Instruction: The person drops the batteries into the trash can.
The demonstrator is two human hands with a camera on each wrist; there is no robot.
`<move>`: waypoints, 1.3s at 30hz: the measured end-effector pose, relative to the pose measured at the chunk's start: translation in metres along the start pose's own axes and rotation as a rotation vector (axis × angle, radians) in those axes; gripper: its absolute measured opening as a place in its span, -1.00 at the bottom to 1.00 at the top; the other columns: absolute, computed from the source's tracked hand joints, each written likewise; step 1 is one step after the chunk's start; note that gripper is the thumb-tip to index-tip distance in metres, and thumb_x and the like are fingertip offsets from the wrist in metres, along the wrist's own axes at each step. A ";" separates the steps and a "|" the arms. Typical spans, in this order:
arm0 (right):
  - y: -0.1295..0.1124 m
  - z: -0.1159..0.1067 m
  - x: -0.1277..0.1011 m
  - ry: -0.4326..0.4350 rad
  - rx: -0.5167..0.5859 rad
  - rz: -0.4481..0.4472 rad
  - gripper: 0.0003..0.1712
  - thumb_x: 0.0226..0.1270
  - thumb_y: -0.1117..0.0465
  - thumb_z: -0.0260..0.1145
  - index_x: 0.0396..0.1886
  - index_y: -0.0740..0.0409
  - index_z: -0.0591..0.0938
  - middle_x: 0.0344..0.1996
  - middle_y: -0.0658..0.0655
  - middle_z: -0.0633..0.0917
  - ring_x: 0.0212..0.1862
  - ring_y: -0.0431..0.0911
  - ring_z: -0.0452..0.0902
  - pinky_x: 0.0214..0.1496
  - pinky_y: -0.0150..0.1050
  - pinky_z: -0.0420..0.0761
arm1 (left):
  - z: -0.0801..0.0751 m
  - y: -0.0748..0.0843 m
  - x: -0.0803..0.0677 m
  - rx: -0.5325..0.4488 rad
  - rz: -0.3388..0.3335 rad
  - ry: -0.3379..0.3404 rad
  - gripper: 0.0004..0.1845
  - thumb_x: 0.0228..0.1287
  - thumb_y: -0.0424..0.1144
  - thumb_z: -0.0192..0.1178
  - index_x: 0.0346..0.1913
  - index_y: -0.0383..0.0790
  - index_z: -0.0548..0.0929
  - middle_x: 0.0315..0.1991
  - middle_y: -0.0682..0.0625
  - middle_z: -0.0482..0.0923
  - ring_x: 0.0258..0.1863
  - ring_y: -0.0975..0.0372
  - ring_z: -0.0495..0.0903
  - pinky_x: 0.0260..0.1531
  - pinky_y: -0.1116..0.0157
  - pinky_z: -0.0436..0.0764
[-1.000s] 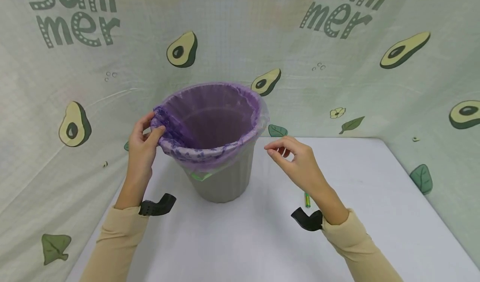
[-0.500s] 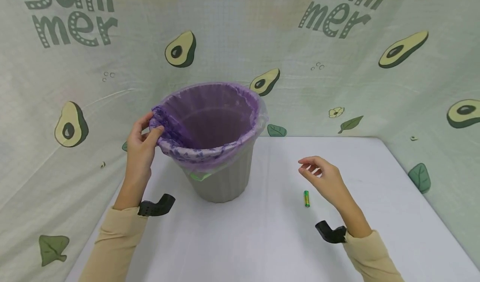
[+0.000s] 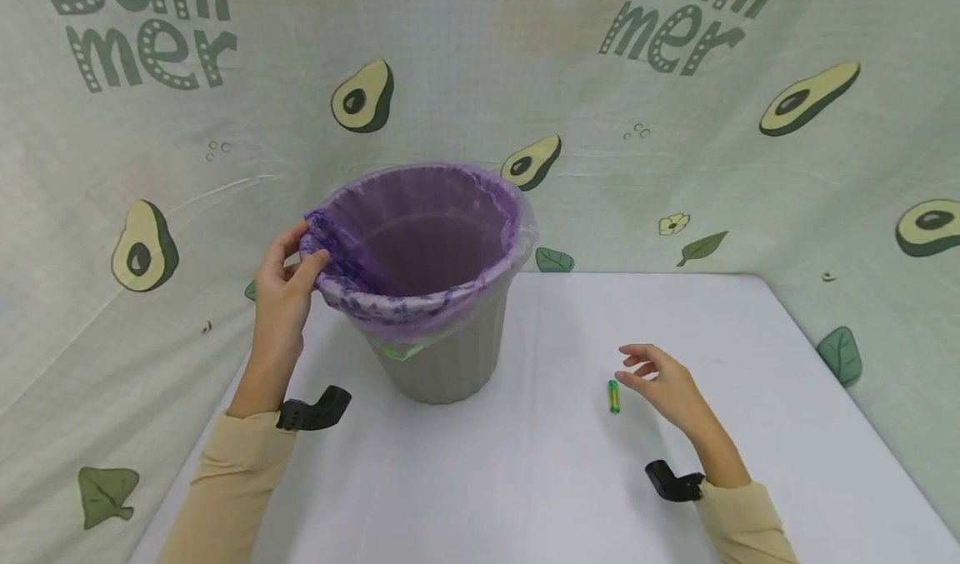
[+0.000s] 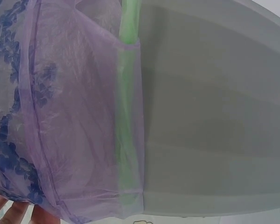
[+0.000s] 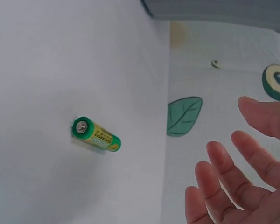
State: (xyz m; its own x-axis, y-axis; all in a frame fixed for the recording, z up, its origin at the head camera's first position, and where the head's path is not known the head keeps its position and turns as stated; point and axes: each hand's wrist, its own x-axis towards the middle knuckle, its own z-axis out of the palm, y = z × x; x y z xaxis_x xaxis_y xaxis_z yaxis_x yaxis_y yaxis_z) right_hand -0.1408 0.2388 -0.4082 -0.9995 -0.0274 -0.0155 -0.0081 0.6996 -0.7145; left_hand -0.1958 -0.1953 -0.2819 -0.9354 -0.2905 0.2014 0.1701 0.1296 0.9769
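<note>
A grey trash can (image 3: 450, 364) stands tilted slightly on the table, lined with a purple trash bag (image 3: 420, 306) folded over its rim. My left hand (image 3: 283, 293) grips the rim at the left, thumb on the inner side and fingers outside. In the left wrist view the bag's green drawstring (image 4: 126, 116) runs along its lower edge. A green and yellow battery (image 3: 613, 396) lies on the table to the right. Just above and right of it hovers my right hand (image 3: 663, 389), thumb and fingers apart, holding nothing. The right wrist view shows the battery (image 5: 97, 134) on its side.
The white table (image 3: 480, 497) reaches back to a hanging curtain (image 3: 450, 72) printed with avocados and leaves, which also closes in both sides. Black wrist cameras (image 3: 315, 408) sit on both forearms.
My right hand has moved from beside the trash can down and to the right, close to the battery, and its fingers have spread. The left hand keeps its grip on the rim.
</note>
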 end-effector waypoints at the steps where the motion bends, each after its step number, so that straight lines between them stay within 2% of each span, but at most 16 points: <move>1: 0.003 0.001 0.000 -0.009 0.002 0.010 -0.46 0.27 0.07 0.27 0.17 0.22 0.44 -0.07 0.23 0.57 -0.07 0.02 0.47 -0.20 -0.26 0.45 | 0.000 0.000 0.000 0.000 0.001 0.000 -0.47 0.27 -0.24 0.11 0.32 -0.13 0.33 0.02 0.13 0.33 -0.21 0.39 0.47 -0.36 0.59 0.49; 11: 0.026 0.015 -0.002 -0.081 0.034 0.108 -0.42 0.24 0.10 0.28 0.19 0.27 0.41 -0.05 0.25 0.55 -0.06 0.03 0.47 -0.25 -0.29 0.44 | 0.001 0.000 0.001 0.000 -0.004 0.003 -0.47 0.27 -0.24 0.11 0.31 -0.12 0.34 0.04 0.12 0.33 -0.21 0.40 0.47 -0.37 0.60 0.49; 18: 0.040 0.024 -0.003 -0.119 0.062 0.189 -0.40 0.23 0.11 0.28 0.21 0.26 0.40 -0.06 0.24 0.54 -0.05 0.03 0.47 -0.21 -0.27 0.46 | 0.002 0.001 0.001 -0.003 -0.001 -0.005 -0.47 0.27 -0.25 0.11 0.32 -0.12 0.34 0.04 0.11 0.33 -0.20 0.40 0.47 -0.36 0.59 0.49; 23: 0.047 0.031 0.000 -0.113 0.062 0.175 -0.44 0.21 0.18 0.29 0.17 0.33 0.41 -0.21 0.19 0.57 -0.16 -0.04 0.50 -0.23 -0.28 0.46 | 0.002 0.001 0.001 -0.010 0.002 -0.002 -0.47 0.27 -0.24 0.11 0.32 -0.13 0.33 0.05 0.10 0.33 -0.20 0.40 0.47 -0.36 0.60 0.49; 29: 0.053 0.038 0.005 -0.120 0.052 0.160 -0.46 0.20 0.26 0.27 0.17 0.36 0.41 -0.36 0.12 0.57 -0.35 -0.12 0.40 -0.33 -0.30 0.39 | 0.001 0.000 0.000 -0.018 -0.012 -0.005 -0.46 0.27 -0.24 0.11 0.32 -0.12 0.33 0.04 0.12 0.33 -0.21 0.40 0.47 -0.36 0.60 0.49; 39: 0.051 0.037 0.011 -0.165 0.010 0.118 -0.51 0.18 0.27 0.29 0.12 0.32 0.47 -0.46 0.08 0.56 -0.43 -0.14 0.35 -0.37 -0.29 0.35 | 0.001 0.000 -0.001 -0.034 -0.016 0.005 -0.46 0.26 -0.26 0.11 0.32 -0.11 0.34 0.03 0.13 0.33 -0.22 0.41 0.47 -0.37 0.60 0.48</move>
State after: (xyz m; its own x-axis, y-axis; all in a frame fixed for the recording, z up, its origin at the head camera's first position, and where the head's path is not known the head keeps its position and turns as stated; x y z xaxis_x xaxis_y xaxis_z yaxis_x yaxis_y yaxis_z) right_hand -0.1508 0.2474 -0.4704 -0.9749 -0.0626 -0.2137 0.1104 0.6975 -0.7081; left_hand -0.1949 -0.1942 -0.2824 -0.9367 -0.2966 0.1863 0.1659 0.0924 0.9818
